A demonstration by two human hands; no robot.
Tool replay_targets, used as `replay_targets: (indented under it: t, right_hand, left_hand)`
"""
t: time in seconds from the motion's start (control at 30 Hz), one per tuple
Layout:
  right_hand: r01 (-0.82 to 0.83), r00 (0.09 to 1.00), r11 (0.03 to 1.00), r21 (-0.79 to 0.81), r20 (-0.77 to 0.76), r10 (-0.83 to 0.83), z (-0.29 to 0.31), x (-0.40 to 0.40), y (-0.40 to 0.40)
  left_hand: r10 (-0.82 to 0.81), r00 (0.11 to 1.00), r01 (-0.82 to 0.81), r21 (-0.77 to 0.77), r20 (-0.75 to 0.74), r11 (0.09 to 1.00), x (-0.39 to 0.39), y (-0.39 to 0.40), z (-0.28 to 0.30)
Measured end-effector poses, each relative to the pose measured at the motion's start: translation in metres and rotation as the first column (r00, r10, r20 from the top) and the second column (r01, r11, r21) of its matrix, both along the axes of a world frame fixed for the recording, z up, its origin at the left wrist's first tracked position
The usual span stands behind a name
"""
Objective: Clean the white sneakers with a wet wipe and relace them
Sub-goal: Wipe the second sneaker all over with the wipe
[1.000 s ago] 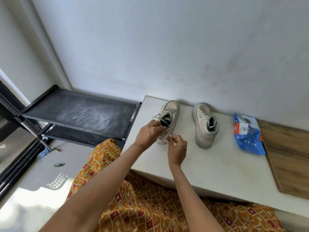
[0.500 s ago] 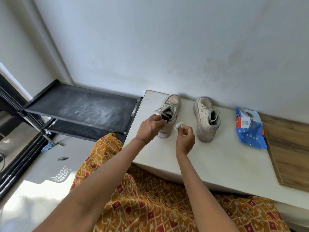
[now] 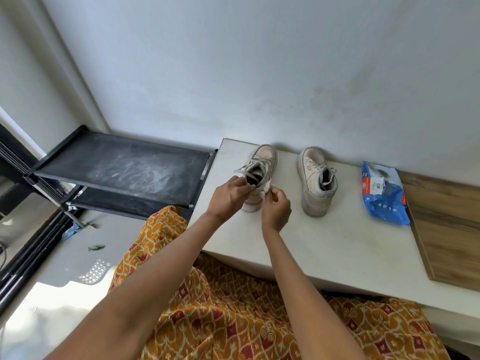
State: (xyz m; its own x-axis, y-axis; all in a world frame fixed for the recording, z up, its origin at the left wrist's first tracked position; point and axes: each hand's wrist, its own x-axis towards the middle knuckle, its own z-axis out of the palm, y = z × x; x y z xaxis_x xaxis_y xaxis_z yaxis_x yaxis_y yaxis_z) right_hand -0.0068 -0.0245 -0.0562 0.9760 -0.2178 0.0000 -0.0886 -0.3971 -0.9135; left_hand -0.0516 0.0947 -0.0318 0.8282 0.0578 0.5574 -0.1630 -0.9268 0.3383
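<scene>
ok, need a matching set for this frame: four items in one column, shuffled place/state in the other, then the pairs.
Items
1. left sneaker
2. right sneaker
3. wipe pack
4. black rack

Place or state
A. stands untouched in the middle of the white bench
B. off the bench's left end, dusty top
C. gripped at the collar by the left hand, with the right hand pinching a white wipe against it
D. lies between a sneaker and the wooden board, blue and crumpled

Pairs: 1-C, 2-A, 3-D, 4-B
</scene>
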Motion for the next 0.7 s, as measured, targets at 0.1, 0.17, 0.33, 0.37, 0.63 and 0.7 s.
replay_targets:
  t: [0.1,0.17,0.33,0.37,0.63,0.7]
  right_hand:
    - [-0.06,0.997,0.995,-0.085,-0.062,0.055,-0.02,-0.008,-0.007]
    - [-0.115,0.992,0.983,-0.143,-0.074,0.105,-0.028,-0.007,-0.016]
    - [-0.006,1.0,0.999,0.045,-0.005,0.007,-0.006,-0.003,-0.026]
    - [0.011,1.0,0.997,0.074,0.013,-0.012,0.001,-0.003,-0.027]
    - [-0.14,0.957,0.99,0.036,0.261,0.125,0.048,0.011,-0.039]
    - [-0.214,0.933,0.973,-0.091,0.275,0.231,0.051,0.014,-0.035]
  left_hand:
    - [-0.021,0.998,0.026,0.1,-0.052,0.995,-0.001,-0.003,0.006]
    - [-0.033,0.994,0.048,0.139,-0.103,0.989,0.001,-0.006,0.011]
    - [0.05,0.961,0.0,0.182,-0.273,0.983,0.017,-0.021,0.029]
    - [0.078,0.945,-0.028,0.161,-0.316,0.987,0.019,-0.024,0.031]
    - [0.044,0.975,-0.152,-0.507,-0.219,0.849,-0.017,0.012,0.026]
    - [0.029,0.972,-0.149,-0.514,-0.233,0.845,-0.025,0.023,0.017]
